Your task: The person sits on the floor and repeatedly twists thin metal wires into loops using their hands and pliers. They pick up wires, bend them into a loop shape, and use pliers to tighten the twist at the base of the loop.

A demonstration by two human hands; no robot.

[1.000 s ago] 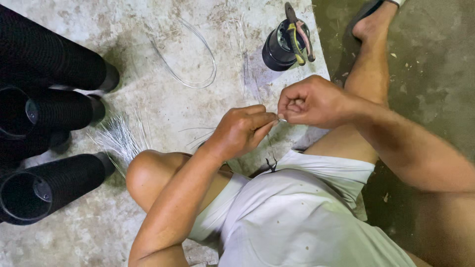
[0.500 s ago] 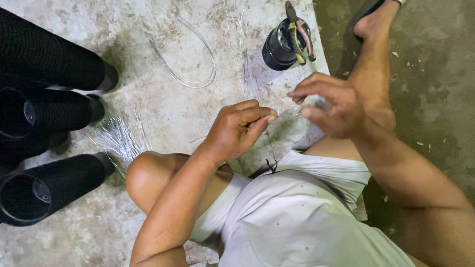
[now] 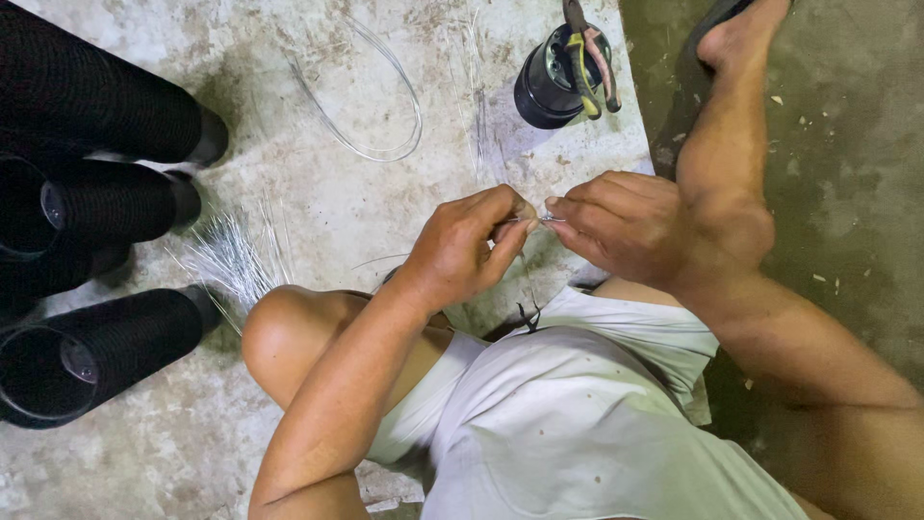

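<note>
Along the left edge lie black ribbed tubes (image 3: 106, 207), stacked on their sides with open mouths toward the lower left, and they take up most of that border of the stained concrete slab (image 3: 318, 207). Just right of them a fan of cut thin wires (image 3: 231, 255) spreads on the slab, close beside the person's bent knee. Farther up, a long wire loop (image 3: 380, 106) curls on bare concrete, with open floor around it. In the middle the left hand (image 3: 462, 250) has thumb and forefinger pinched narrow on a short thin wire (image 3: 527, 221), held above the slab; the right hand (image 3: 626, 226) meets it fingertip to fingertip, its fingers closed on the wire's other end. Above them stands a small black cylinder (image 3: 549, 82) with pliers (image 3: 589, 58) resting across its top, near the slab's right edge. Beyond that edge the floor is darker and lower, where the person's right leg stretches.
</note>
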